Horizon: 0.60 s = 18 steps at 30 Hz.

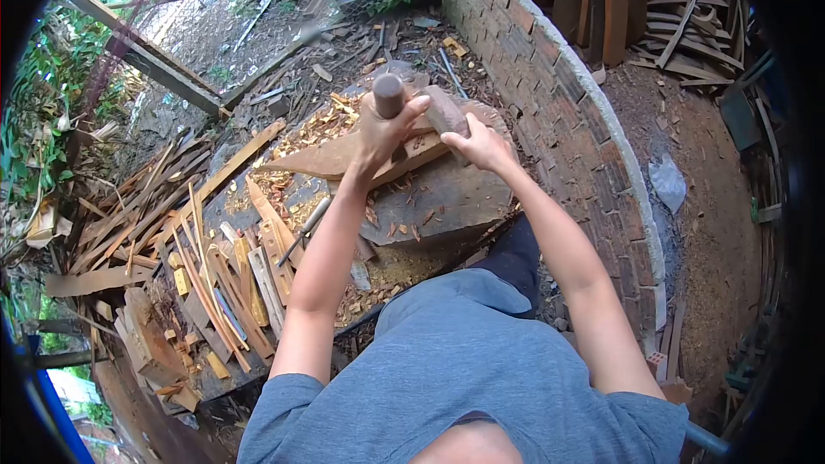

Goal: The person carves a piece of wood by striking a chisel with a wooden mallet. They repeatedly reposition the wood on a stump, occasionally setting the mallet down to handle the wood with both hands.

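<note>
My left hand (378, 131) is wrapped around an upright tool with a thick, round-ended brown wooden handle (388, 93); the tool's lower end is mostly hidden behind the hand. My right hand (483, 148) grips a brown, bar-shaped wooden block (445, 112), tilted, its far end right beside my left fingers. Below both hands, a squared piece of timber (397, 168) with cuts in its face lies across a broad wooden stump (464, 193). A shaped board (305, 159) with a pointed end extends left from it. Reddish chips dot the stump.
Wood strips and offcuts (245, 271) are heaped at the left, with a dark metal rod (305, 230) among them. Yellow shavings (301, 133) lie behind the boards. A low curved brick wall (571, 112) runs along the right. Stacked planks (692, 30) stand beyond it.
</note>
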Each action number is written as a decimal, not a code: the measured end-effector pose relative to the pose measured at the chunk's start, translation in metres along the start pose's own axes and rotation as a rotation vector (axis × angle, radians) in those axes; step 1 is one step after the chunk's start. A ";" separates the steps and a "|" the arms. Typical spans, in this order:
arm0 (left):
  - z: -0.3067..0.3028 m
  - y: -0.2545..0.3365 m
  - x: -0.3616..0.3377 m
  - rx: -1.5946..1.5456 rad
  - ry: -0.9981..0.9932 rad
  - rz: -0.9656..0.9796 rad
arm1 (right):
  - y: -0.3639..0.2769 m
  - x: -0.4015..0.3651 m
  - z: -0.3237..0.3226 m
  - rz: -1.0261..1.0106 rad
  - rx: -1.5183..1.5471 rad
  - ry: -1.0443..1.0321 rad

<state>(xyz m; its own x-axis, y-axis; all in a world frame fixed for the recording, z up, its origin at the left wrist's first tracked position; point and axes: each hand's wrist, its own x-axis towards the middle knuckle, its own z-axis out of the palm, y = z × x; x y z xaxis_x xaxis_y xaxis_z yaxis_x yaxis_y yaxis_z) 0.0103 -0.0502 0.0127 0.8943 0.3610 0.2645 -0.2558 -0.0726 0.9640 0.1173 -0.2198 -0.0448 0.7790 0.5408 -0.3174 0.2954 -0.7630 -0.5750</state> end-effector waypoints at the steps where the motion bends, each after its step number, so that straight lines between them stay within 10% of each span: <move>1: -0.004 0.005 -0.002 -0.062 -0.007 -0.026 | 0.000 0.001 -0.001 0.007 0.005 0.002; 18: -0.045 0.012 0.031 -0.031 0.246 0.210 | -0.006 -0.011 0.002 -0.002 -0.182 0.047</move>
<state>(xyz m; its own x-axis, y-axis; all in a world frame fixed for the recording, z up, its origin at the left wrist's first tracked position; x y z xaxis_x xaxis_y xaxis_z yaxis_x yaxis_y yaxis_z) 0.0184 0.0016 0.0313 0.7059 0.5555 0.4394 -0.4397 -0.1426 0.8867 0.1055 -0.2200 -0.0393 0.8022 0.5281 -0.2784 0.3887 -0.8160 -0.4278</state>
